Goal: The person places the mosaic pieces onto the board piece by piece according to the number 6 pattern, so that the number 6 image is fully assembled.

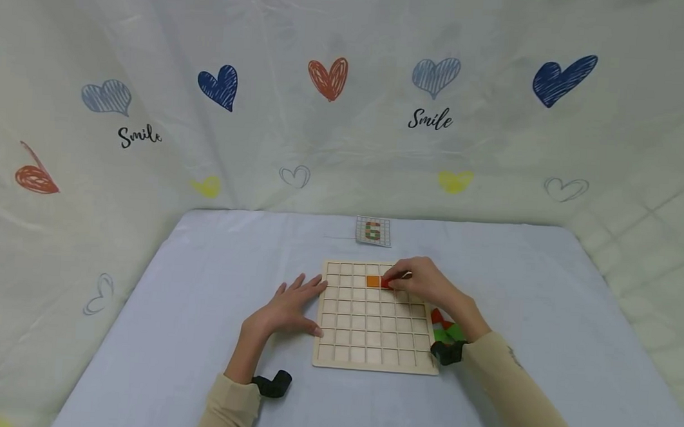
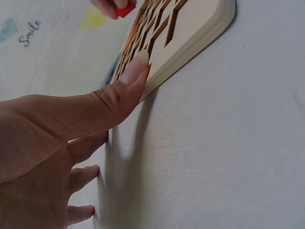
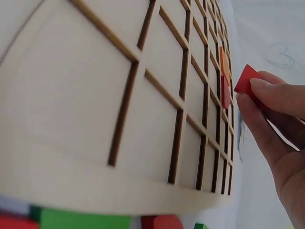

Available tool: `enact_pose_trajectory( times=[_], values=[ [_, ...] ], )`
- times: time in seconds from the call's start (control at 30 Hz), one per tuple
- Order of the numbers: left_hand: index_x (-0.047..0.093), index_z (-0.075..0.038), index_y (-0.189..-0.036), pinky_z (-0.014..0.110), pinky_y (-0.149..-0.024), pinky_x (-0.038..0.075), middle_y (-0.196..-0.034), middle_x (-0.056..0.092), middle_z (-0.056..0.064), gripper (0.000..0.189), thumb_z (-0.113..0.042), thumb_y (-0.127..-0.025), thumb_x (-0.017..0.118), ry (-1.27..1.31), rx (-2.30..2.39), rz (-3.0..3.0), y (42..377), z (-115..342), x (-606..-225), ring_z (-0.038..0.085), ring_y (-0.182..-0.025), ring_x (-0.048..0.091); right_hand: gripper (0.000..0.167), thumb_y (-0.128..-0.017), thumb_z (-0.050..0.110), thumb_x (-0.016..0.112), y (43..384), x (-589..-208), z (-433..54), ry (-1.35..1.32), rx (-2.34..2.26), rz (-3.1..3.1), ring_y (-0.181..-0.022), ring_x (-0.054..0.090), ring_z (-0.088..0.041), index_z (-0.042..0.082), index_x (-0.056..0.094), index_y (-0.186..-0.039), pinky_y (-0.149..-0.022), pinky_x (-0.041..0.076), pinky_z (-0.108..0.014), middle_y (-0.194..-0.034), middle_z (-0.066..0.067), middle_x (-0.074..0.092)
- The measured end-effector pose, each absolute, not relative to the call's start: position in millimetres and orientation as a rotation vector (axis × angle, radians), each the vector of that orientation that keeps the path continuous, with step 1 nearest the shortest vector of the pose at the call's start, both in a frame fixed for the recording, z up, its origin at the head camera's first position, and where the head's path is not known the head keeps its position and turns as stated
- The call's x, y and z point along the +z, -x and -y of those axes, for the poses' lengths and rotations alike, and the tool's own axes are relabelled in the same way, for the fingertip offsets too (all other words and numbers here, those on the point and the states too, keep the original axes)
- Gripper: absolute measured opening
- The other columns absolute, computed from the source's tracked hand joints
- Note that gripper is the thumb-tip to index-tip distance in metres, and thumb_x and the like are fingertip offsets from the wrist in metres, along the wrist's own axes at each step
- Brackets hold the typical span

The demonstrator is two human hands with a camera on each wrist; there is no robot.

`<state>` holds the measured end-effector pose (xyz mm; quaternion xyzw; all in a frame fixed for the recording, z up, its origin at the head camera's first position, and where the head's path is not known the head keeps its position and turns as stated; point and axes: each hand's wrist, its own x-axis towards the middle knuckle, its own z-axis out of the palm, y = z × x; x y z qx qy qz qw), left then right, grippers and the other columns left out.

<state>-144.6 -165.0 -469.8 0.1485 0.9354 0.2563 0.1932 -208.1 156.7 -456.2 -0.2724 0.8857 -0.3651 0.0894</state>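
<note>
A wooden grid board [image 1: 372, 369] lies on the white-covered table. My left hand [image 1: 292, 306] spreads at its left edge, the thumb [image 2: 116, 98] resting on the rim and the other fingers stretched out. Over the board's upper part, my right hand [image 1: 422, 279] pinches a small red block [image 3: 249, 83] between thumb and fingers. Just beside that block, an orange block [image 3: 224, 64] and another red block [image 3: 225, 93] sit in neighbouring grid cells. From the head view, the orange square [image 1: 372, 281] shows plainly, while the right fingers partly cover the red.
Loose red and green blocks [image 1: 448, 332] lie by the board's right edge, partly under the right wrist. A small gridded card [image 1: 372, 231] with a coloured figure lies behind the board. A white curtain [image 1: 368, 150] printed with hearts hangs beyond the table.
</note>
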Motion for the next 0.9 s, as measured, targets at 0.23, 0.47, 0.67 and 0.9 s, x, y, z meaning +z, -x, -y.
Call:
enact_pose_trajectory(
  times=[0.23,0.47,0.67,0.9],
  values=[
    [0.039,-0.017,-0.160,0.064,-0.127,0.004,-0.171,0.026,0.002,0.102,-0.034,-0.075,0.093,-0.423,0.732,-2.628,145.4,164.8,-470.4,0.035,-0.161,0.009,0.013,-0.094,0.005,0.073,215.0,-450.1,-140.7,0.852,-1.043,-2.600,-0.098,0.071,-0.023,0.007,0.081,-0.104,-0.085,0.060,-0.036,-0.104,-0.005,0.078],
    [0.040,-0.016,-0.160,0.065,-0.126,0.004,-0.171,0.026,0.003,0.102,-0.033,-0.075,0.093,-0.421,0.738,-2.623,145.8,165.7,-470.5,0.036,-0.161,0.009,0.014,-0.095,0.005,0.072,223.6,-450.8,-122.2,0.926,-0.998,-2.579,-0.098,0.072,-0.025,0.005,0.081,-0.106,-0.080,0.059,-0.034,-0.105,-0.007,0.078],
    [0.041,-0.016,-0.159,0.066,-0.126,0.004,-0.171,0.026,0.004,0.100,-0.033,-0.075,0.092,-0.425,0.743,-2.618,145.7,166.3,-468.7,0.036,-0.160,0.010,0.016,-0.097,0.003,0.067,227.3,-452.1,-107.9,1.066,-0.915,-2.617,-0.097,0.072,-0.027,0.004,0.081,-0.106,-0.081,0.060,-0.037,-0.104,-0.009,0.078],
    [0.040,-0.016,-0.160,0.066,-0.126,0.005,-0.171,0.026,0.003,0.100,-0.033,-0.076,0.092,-0.439,0.742,-2.616,146.3,167.1,-469.3,0.037,-0.160,0.009,0.017,-0.097,-0.001,0.065,231.2,-452.5,-95.5,1.130,-0.837,-2.619,-0.098,0.072,-0.031,0.002,0.081,-0.104,-0.085,0.061,-0.041,-0.103,-0.012,0.078]
  ],
)
